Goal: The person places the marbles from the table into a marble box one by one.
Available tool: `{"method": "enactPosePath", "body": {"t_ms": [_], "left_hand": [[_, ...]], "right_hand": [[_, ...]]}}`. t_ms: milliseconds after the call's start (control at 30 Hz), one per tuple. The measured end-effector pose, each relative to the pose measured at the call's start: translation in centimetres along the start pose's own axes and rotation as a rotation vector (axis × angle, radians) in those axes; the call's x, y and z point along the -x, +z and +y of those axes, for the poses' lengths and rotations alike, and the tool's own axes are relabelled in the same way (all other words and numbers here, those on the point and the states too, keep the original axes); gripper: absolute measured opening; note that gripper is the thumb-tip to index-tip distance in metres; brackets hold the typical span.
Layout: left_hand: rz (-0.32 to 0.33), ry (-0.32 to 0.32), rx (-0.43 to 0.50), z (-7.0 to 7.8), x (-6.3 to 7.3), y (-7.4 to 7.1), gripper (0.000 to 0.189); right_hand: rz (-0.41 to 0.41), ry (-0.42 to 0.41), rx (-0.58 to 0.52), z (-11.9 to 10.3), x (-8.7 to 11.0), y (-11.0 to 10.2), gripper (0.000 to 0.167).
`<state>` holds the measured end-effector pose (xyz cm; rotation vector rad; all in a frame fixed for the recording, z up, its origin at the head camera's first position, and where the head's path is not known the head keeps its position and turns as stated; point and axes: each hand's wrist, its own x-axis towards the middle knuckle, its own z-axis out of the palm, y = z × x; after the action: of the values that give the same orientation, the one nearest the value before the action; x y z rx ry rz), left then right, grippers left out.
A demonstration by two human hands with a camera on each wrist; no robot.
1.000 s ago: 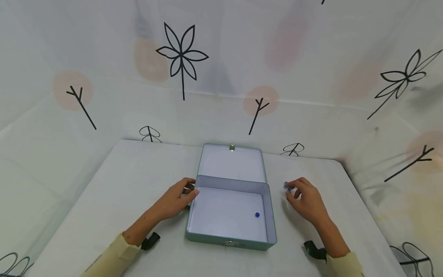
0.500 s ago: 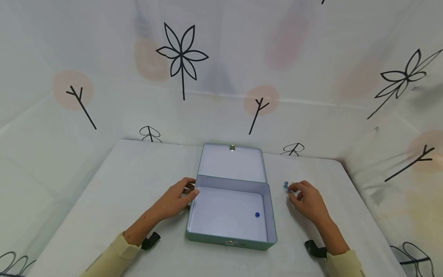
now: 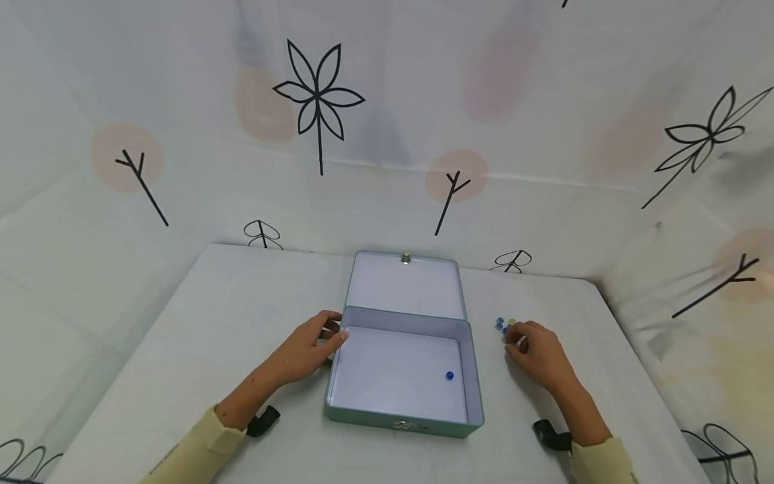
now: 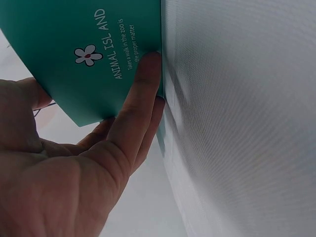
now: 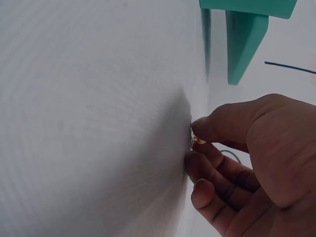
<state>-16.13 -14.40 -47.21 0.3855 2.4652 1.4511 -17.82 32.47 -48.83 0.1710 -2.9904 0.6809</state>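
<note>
The right grip (image 3: 538, 351) curls at the small beads (image 3: 499, 325), right of centre in the frame – whether it pinches one, I cannot tell. They look light, hard and slippery: best nipped across the middle. The left grip (image 3: 307, 348) clasps the wall of the box (image 3: 369, 418) – probably stiff, thin metal.

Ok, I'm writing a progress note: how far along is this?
Seemingly done: one blue bead lies in the open box. In hand: the left hand touches the box's side; the right hand is at the bead cluster on the table, its grip unclear. Probably remaining: boxing those beads.
</note>
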Motion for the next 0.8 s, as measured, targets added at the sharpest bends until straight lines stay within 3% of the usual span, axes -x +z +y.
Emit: {"method": "enactPosePath", "body": {"t_ms": [433,800], "left_hand": [[0.018,0.020,-0.045,0.0,0.1,0.0,0.059],[0.022,0.018,-0.045,0.0,0.0,0.0,0.058]], "right_hand": [[0.041,-0.027,0.021,-0.9,0.4,-0.5,0.014],[0.116,-0.146,-0.015,-2.9,1.2,-1.8,0.016]]}}
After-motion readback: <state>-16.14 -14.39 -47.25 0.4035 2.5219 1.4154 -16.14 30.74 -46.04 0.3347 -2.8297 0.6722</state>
